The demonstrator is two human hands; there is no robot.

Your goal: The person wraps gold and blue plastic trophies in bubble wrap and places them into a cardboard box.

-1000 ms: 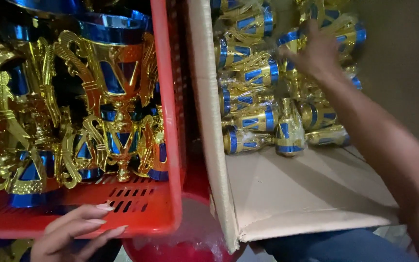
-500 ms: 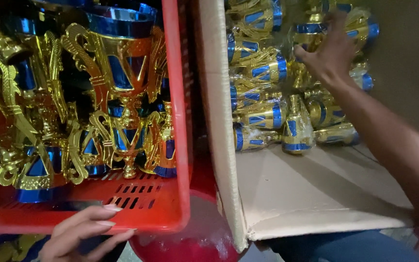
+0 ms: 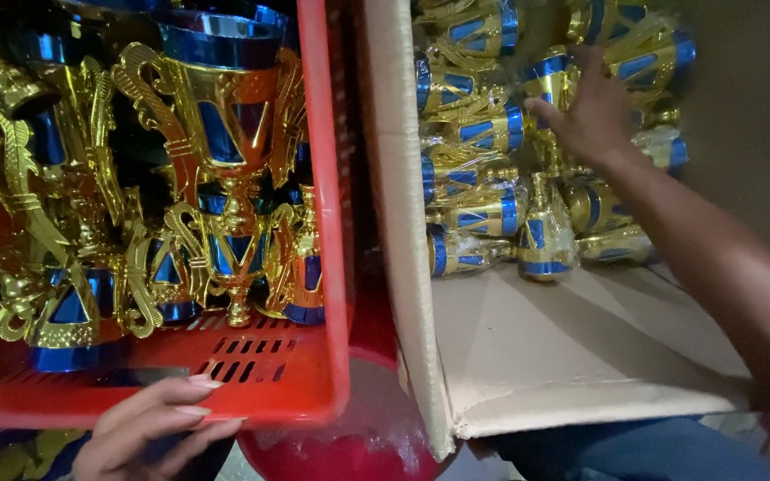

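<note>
Fingers point(image 3: 550, 111) of the right hand point(image 3: 592, 116) spread loosely over the gold-and-blue trophy cups point(image 3: 483, 214) piled at the far end of the cardboard box point(image 3: 572, 356), touching the wrapped pieces on top without closing around any one of them. Bare cardboard fills the box's near half. Fingers point(image 3: 191, 410) of the left hand point(image 3: 149, 432) curl under the near edge of the red plastic crate point(image 3: 314, 383), gripping its rim. That crate sits just beside the box's left wall and is packed with upright gold trophy parts point(image 3: 216, 178) with blue panels. A red round object point(image 3: 340, 450) shows below, between crate and box.
</note>
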